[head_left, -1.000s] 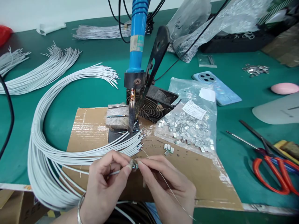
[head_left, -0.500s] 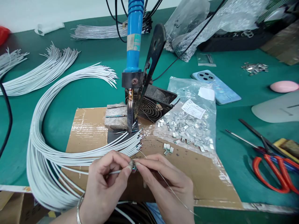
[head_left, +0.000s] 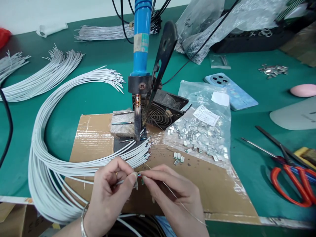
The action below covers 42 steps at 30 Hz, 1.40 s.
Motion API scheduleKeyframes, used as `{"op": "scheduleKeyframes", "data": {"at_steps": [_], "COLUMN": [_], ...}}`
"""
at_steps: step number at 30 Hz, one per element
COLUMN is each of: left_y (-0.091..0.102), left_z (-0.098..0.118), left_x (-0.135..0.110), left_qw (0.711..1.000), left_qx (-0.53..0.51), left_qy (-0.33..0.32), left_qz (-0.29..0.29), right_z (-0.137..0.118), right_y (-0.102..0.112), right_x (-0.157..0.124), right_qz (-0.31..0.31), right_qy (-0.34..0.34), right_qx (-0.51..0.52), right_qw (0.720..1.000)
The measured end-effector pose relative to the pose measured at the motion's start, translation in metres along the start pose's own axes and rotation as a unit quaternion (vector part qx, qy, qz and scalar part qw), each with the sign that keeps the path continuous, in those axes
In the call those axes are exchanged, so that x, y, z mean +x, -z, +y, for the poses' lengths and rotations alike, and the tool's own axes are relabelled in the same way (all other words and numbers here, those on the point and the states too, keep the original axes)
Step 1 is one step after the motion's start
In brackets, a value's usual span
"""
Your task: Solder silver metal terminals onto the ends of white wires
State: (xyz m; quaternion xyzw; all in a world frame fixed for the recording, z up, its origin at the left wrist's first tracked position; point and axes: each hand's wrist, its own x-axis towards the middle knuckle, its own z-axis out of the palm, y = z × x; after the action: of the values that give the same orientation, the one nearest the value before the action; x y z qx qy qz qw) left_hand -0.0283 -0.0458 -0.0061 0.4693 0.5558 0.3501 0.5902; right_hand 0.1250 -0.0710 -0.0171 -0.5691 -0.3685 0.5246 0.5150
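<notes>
My left hand (head_left: 111, 194) is closed, thumb and forefinger pinching a white cable (head_left: 120, 181) close to its end. Short coloured wire ends (head_left: 139, 175) show between the two hands' fingertips. My right hand (head_left: 175, 194) is closed too, its fingertips at those wire ends on a small connector (head_left: 142, 181) with a green edge, mostly hidden. A thin solder wire (head_left: 182, 204) runs across the right fingers and down over the hand. Just beyond the hands, a blue-handled soldering iron (head_left: 142, 49) stands clamped, tip down.
A thick bundle of white cables (head_left: 40, 158) curves round the left of the cardboard (head_left: 222, 194). Small connectors (head_left: 178, 157) lie beside a plastic bag (head_left: 219, 113) of more. A small fan (head_left: 160, 115) sits behind the iron. Orange-handled scissors (head_left: 293, 184) and a phone (head_left: 237, 93) are at right.
Left fingertips have shifted slightly left and the coloured wire ends now show between the hands. The small metal piece seen there before is now mostly covered by my right fingers.
</notes>
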Motion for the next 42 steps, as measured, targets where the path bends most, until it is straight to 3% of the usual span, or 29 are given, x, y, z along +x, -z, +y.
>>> {"op": "scheduleKeyframes", "data": {"at_steps": [7, 13, 16, 22, 25, 28, 30, 33, 37, 42], "left_y": [-0.003, -0.013, -0.02, -0.022, -0.011, -0.002, -0.002, -0.008, -0.011, -0.001], "left_z": [-0.005, -0.01, -0.015, -0.018, -0.014, -0.01, -0.006, 0.001, 0.002, -0.004], "left_x": [-0.006, -0.01, -0.013, -0.016, -0.013, -0.009, -0.009, -0.009, -0.01, -0.008], "left_qw": [0.997, 0.985, 0.981, 0.991, 0.997, 1.0, 0.999, 0.999, 0.997, 1.0], "left_qx": [0.042, 0.066, 0.045, -0.035, -0.021, -0.007, -0.015, -0.025, -0.021, 0.013], "left_qy": [-0.051, -0.124, -0.156, -0.071, -0.029, 0.006, 0.026, 0.04, 0.031, 0.012], "left_qz": [0.04, 0.097, 0.111, 0.111, 0.07, -0.003, -0.021, 0.023, 0.061, 0.021], "right_z": [-0.005, -0.004, 0.006, 0.019, 0.015, 0.011, 0.01, 0.008, 0.005, 0.0], "right_y": [-0.002, -0.011, -0.022, -0.037, -0.032, -0.019, -0.01, -0.003, -0.004, -0.01], "right_x": [0.001, -0.003, -0.009, -0.021, -0.021, -0.016, -0.012, -0.008, -0.005, -0.005], "right_qz": [-0.036, 0.009, 0.049, 0.108, 0.147, 0.116, 0.064, 0.029, 0.062, 0.12], "right_qy": [-0.057, -0.119, -0.111, -0.023, 0.118, 0.225, 0.198, 0.099, -0.012, -0.081], "right_qx": [0.063, 0.128, 0.166, 0.117, -0.012, -0.118, -0.102, -0.034, 0.067, 0.113], "right_qw": [0.996, 0.985, 0.979, 0.987, 0.982, 0.96, 0.973, 0.994, 0.996, 0.983]}}
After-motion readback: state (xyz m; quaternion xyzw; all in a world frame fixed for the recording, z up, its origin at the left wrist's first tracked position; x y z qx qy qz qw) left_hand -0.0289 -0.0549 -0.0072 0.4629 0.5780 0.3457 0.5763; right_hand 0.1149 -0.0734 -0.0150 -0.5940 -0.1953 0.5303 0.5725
